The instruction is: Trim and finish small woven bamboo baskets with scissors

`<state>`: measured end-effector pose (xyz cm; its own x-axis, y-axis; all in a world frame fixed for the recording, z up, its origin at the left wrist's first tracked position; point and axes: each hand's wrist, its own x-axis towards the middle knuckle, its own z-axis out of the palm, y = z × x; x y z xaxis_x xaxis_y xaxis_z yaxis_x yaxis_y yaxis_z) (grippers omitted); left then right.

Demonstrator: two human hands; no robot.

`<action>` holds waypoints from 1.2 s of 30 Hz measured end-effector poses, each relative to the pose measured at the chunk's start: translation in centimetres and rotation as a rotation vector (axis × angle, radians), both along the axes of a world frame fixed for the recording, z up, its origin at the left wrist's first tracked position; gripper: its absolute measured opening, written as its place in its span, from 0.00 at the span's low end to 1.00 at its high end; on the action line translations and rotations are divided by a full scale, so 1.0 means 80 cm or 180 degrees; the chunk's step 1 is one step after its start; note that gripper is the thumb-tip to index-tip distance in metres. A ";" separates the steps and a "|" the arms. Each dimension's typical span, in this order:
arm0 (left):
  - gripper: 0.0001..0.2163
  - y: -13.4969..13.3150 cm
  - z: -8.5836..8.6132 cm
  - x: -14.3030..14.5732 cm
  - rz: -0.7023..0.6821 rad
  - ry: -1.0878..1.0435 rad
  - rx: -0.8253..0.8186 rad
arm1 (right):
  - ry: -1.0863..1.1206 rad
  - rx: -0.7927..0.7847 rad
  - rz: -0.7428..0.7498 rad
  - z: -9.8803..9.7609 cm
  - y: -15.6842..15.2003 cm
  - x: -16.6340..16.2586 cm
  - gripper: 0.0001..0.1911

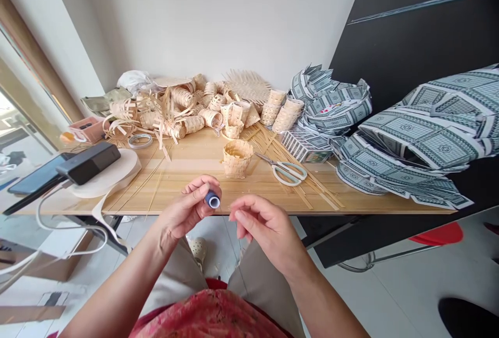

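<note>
Seated at a wooden table (195, 164), near its front edge. Left hand (187, 208) pinched shut on a small blue spool (212, 200), held above the lap just off the table's edge. Right hand (265, 226) just beside it, thumb and forefinger pressed together near the spool; whether a thread lies between them cannot be told. On the table behind: a small woven basket (237, 158), white-handled scissors (286, 170) to its right, a heap of woven strips and baskets (183, 106) farther back, folded patterned paper (421, 140) at right.
</note>
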<state>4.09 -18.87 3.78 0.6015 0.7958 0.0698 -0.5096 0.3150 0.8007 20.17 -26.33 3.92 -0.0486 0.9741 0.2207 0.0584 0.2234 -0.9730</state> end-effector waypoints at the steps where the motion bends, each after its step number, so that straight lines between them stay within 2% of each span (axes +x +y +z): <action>1: 0.11 0.003 -0.002 0.001 0.0039 -0.0012 -0.0029 | 0.0043 0.0006 -0.0055 -0.002 0.003 -0.002 0.08; 12: 0.11 0.047 -0.027 0.007 0.0222 0.0250 -0.0131 | -0.0193 0.0280 -0.0326 -0.016 0.028 -0.015 0.13; 16: 0.12 0.056 -0.029 0.013 0.0377 0.0372 -0.0061 | -0.0010 0.0218 -0.0451 -0.023 0.041 -0.016 0.13; 20: 0.13 0.067 -0.032 0.017 0.0498 0.0403 -0.0048 | -0.0118 0.0213 -0.0660 -0.028 0.056 -0.014 0.13; 22: 0.13 0.074 -0.033 0.017 0.0542 0.0435 -0.0036 | 0.0034 0.0006 -0.0706 -0.030 0.063 -0.012 0.13; 27: 0.12 0.092 -0.030 0.011 0.0587 0.0549 0.0064 | 0.0539 -0.0708 -0.0428 -0.030 0.076 -0.011 0.15; 32: 0.13 0.100 -0.025 0.007 0.0496 0.0658 0.0221 | 0.0949 -0.1260 0.0139 -0.023 0.087 -0.026 0.25; 36: 0.13 0.102 -0.018 -0.003 0.0537 0.0640 0.0325 | 0.1085 -0.1205 0.0238 -0.018 0.084 -0.031 0.20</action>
<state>3.87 -10.73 2.35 0.4710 0.8808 0.0473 -0.3756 0.1517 0.9143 17.67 -19.62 2.48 -0.1079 0.9854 -0.1314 -0.2788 -0.1568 -0.9475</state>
